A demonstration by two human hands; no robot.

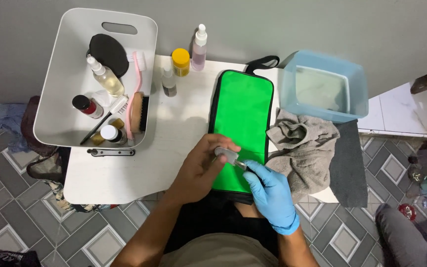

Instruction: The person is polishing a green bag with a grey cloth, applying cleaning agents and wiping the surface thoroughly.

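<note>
**Two hands on a small grey piece over the green bag**

The white tabletop (174,133) carries everything here, set against a grey wall above a patterned tile floor. At its left end stands a white tub (60,74) with a handle slot, holding a black pad, spray bottles, small jars and several brushes. At the right end sits a pale blue plastic basin (357,74), and just in front of it lies a crumpled grey towel (302,143), touching the right edge of the green bag (240,109). That flat, black-trimmed bag lies lengthwise in the middle of the tabletop, its strap loop pointing toward the wall.

Over the near end of the bag the two hands meet. The bare left hand (201,168) is curled around a small grey object (227,155), thumb and fingers closed on it. The right hand (270,190), in a blue glove, pinches the object's lower tip between its fingertips. What the object is cannot be told at this size.

To do this well, I judge that the left hand should hold the piece steady while the gloved fingertips do the fine work, both kept low over the bag so a slip lands softly. The glove may dull the feel, so a light, slow pinch seems wise, clear of the towel's folds.
</note>
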